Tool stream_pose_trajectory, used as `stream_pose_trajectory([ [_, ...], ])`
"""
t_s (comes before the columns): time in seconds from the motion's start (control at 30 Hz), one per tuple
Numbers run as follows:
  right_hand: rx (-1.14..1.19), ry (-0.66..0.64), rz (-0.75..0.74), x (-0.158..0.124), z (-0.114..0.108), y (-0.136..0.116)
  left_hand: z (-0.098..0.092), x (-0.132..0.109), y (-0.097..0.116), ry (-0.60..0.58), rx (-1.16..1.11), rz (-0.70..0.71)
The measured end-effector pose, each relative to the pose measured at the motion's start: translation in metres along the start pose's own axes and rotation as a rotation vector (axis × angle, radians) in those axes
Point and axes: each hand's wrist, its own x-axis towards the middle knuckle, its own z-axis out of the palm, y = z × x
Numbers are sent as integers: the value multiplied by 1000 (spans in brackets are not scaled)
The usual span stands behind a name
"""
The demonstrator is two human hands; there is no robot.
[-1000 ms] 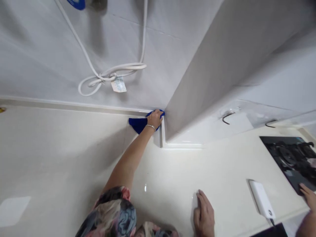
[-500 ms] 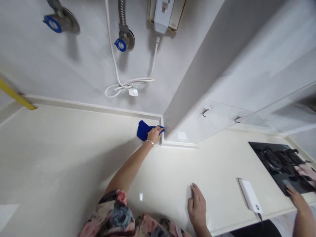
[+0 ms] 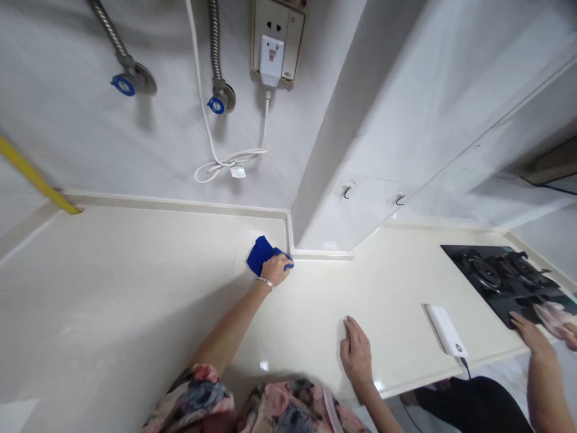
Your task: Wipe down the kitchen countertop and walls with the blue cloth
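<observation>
While your left hand (image 3: 276, 269) grips one bunched end of the blue cloth (image 3: 260, 255), your right hand (image 3: 357, 355) lies loosely extended on the cream countertop (image 3: 135, 288), well apart. Cloth: now just beside the raised edging's (image 3: 324, 256) outer corner, drawn back from the inner corner occupied one second earlier.

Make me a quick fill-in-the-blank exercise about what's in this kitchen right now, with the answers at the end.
1. The left hand holds a ____ cloth.
2. The bracelet is worn on the person's ____ side.
3. The number of dark wall hooks in view is ____.
4. The pipe at the picture's far left edge is ____.

Missing words: blue; left; two; yellow.
</observation>
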Motion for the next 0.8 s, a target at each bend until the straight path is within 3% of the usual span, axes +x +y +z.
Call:
stream_pose_trajectory([
  [0.17, 21, -1, -22, 1, -1, 0, 23, -40, 16, -20, 72, 60],
  [0.3, 23, 20, -21, 1, 1, -1, 22, -47, 17, 28, -84, 39],
  [0.43, 20, 16, -8, 3, 1, -4, 2, -26, 2, 168, -449, -236],
  [0.5, 21, 22, -5, 4, 1, -5, -9, -12, -5, 262, -551, -410],
  [0.57, 13, 27, -5, 5, 1, -5, -21, 1, -8, 386, -618, -492],
  [0.7, 9, 40, -2, 5, 3, -6, -43, 20, -3, 637, -785, -452],
  [0.8, 14, 51, -5, 5, 2, -7, -45, 32, 8, 711, -752, -307],
])
